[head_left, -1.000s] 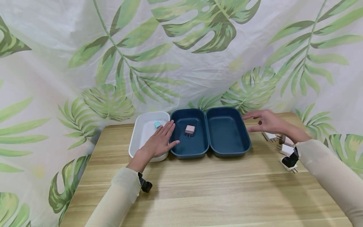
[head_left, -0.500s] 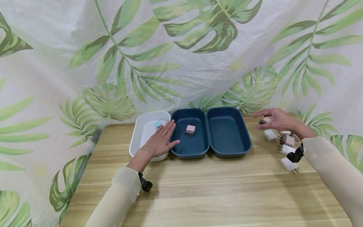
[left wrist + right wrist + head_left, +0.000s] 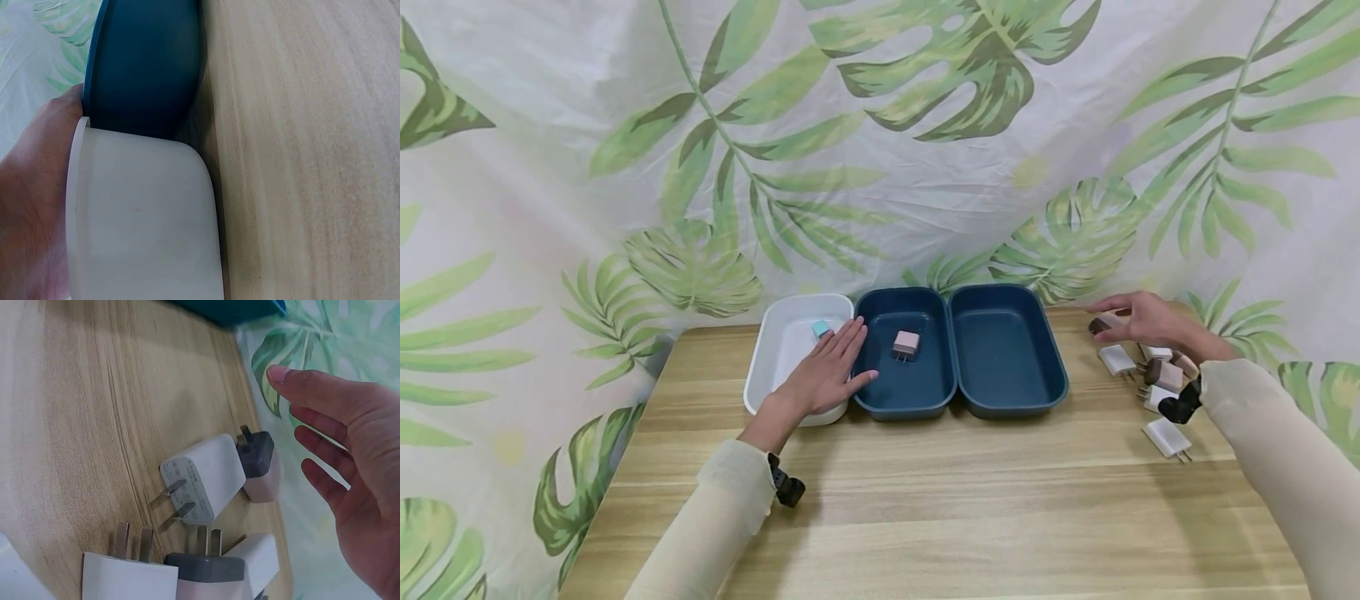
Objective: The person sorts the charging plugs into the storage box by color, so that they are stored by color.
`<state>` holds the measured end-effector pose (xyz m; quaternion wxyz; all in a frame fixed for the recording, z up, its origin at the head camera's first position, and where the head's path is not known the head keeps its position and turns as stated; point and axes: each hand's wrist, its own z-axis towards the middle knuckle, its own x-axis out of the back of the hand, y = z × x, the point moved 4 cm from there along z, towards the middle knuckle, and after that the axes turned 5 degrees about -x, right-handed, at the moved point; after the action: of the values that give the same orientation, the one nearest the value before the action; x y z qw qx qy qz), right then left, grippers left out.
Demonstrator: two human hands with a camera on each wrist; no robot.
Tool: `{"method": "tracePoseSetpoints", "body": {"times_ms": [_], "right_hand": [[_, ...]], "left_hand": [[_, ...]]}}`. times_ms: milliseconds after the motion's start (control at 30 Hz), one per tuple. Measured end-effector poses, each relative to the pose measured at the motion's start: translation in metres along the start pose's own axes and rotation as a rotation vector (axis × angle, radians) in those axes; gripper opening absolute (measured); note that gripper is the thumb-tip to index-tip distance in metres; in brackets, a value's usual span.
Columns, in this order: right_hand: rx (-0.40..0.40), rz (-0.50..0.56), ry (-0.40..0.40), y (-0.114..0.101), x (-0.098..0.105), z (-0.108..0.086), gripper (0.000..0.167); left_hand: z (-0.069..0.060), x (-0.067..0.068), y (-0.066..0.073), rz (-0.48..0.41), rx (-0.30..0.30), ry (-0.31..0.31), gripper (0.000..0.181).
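My left hand [image 3: 822, 375] rests with straight fingers over the adjoining rims of the white tray [image 3: 756, 367] and the middle blue tray [image 3: 910, 412]. A small turquoise block [image 3: 821, 328] lies in the white tray, partly near my fingers. The middle tray holds a pink and dark plug charger [image 3: 906, 343]. My right hand [image 3: 1150, 323] hovers at the table's far right, thumb and fingers spread about another pink and dark charger [image 3: 1103, 323]; the right wrist view shows them apart from it. Beside that charger lies a white charger [image 3: 209, 475], prongs out.
A second blue tray [image 3: 1009, 410] adjoins the middle one on its right. Several white and pink chargers cluster under my right wrist, among them a pink one [image 3: 1163, 375]. A separate white charger [image 3: 1167, 437] lies nearer the front. A leaf-patterned cloth [image 3: 925, 208] hangs behind the table.
My right hand has moved right, from beside the right blue tray's rim to the charger at the back of the cluster. The left hand stays in place.
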<state>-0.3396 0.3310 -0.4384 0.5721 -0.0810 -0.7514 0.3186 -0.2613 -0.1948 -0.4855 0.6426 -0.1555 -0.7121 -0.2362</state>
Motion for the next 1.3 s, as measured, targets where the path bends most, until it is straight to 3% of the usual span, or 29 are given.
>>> {"method": "tracePoseSetpoints", "body": {"times_ms": [233, 767, 1133, 1300], "right_hand": [[-0.042, 0.017, -0.01, 0.009, -0.003, 0.003, 0.058], [-0.037, -0.032, 0.033, 0.026, -0.008, 0.012, 0.054], [-0.07, 0.053, 0.003, 0.034, -0.012, 0.009, 0.057], [-0.065, 0.027, 0.043, 0.032, -0.016, 0.009, 0.055]], "left_hand": [[-0.003, 0.005, 0.004, -0.018, -0.017, 0.022, 0.091], [-0.001, -0.001, -0.001, -0.023, -0.017, 0.03, 0.089], [-0.001, 0.001, 0.0, -0.026, -0.012, 0.027, 0.09], [-0.002, 0.002, 0.002, -0.018, -0.006, 0.025, 0.091]]}}
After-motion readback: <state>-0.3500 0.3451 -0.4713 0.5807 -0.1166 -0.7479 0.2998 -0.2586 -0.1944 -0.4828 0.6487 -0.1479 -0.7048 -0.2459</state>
